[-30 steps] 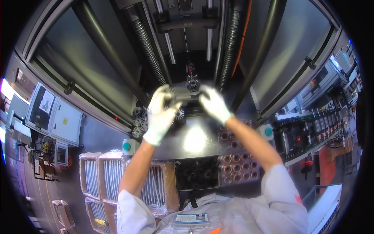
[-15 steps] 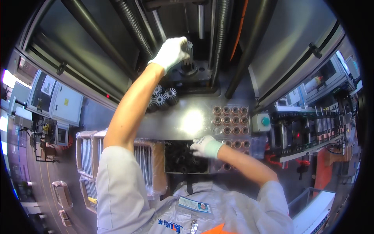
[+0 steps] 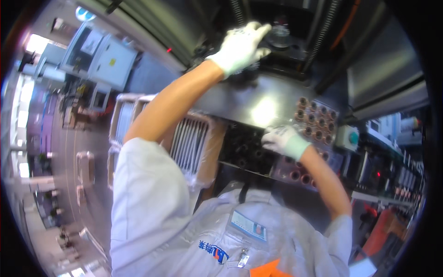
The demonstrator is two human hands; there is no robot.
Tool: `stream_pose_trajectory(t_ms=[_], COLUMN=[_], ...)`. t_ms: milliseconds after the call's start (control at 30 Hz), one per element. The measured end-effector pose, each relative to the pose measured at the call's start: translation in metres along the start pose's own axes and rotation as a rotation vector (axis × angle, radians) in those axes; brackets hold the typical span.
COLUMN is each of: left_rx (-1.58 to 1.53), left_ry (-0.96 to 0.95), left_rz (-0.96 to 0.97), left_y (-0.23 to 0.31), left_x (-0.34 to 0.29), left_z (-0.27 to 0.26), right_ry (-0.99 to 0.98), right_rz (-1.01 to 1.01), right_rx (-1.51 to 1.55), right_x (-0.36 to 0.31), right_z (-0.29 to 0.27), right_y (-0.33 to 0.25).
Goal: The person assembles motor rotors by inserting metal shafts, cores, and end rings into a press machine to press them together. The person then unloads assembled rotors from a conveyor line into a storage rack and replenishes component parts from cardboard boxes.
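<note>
My left hand (image 3: 242,48), in a white glove, is raised toward the machine with its thumb and fingers apart and nothing visible between them. Just right of its fingertips stands a shiny round fixture (image 3: 280,37). Beneath this hand are dark slotted cylindrical cores (image 3: 249,68), mostly covered by it. My right hand (image 3: 285,140), also gloved, reaches over a black bin of small dark parts (image 3: 242,150). Its fingers are bent together at the bin's right side; whatever they hold is hidden against the dark parts.
Clear trays of copper-coloured rings (image 3: 318,121) lie right of the bin, beside a box with a green button (image 3: 353,138). Cardboard boxes of pale rods (image 3: 189,143) stand left. A metal plate (image 3: 226,104) lies before the machine; dark columns and hoses rise behind.
My left hand has let go of the slotted cylinder at the fixture and come back left, fingers spread. My right hand stays by the bin. The whole view has turned and shifted.
</note>
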State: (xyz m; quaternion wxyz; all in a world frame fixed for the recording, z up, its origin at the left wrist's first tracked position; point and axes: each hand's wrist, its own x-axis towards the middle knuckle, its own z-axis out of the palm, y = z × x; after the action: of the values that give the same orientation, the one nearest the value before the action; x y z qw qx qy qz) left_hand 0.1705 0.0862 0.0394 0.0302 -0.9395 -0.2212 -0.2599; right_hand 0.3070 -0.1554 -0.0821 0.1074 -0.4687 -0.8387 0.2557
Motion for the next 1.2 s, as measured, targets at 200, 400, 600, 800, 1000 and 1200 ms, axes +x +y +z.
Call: stream_pose_trajectory(t_ms=[200,400,600,800,1000,1200], left_rx=[-0.311,-0.416,-0.123,-0.642,-0.954,-1.403], left_ry=[-0.487,-0.549,-0.541,-0.343,-0.599,-0.275], left_rz=[-0.874,-1.181,-1.106,-1.266,-1.275,-1.440], left_y=[-0.024,0.005,0.013,-0.001,0.017,0.023], left_x=[-0.227,-0.356,-0.407,-0.426,-0.485,-0.387], left_z=[-0.147,-0.069,0.012,-0.009,-0.009,-0.073], right_ry=[0.108,0.107,0.155,0.422,0.637,1.041], right_rz=[0.096,0.226,0.336,0.477,0.507,0.376], right_rx=[0.250,0.489,0.583,0.826,0.886,0.564], right_x=[0.014,0.031,0.043,0.038,0.067,0.105], right_z=[-0.027,-0.040,-0.040,-0.050,-0.100,-0.162], right_y=[0.003,-0.014,-0.029,-0.009,-0.009,0.042])
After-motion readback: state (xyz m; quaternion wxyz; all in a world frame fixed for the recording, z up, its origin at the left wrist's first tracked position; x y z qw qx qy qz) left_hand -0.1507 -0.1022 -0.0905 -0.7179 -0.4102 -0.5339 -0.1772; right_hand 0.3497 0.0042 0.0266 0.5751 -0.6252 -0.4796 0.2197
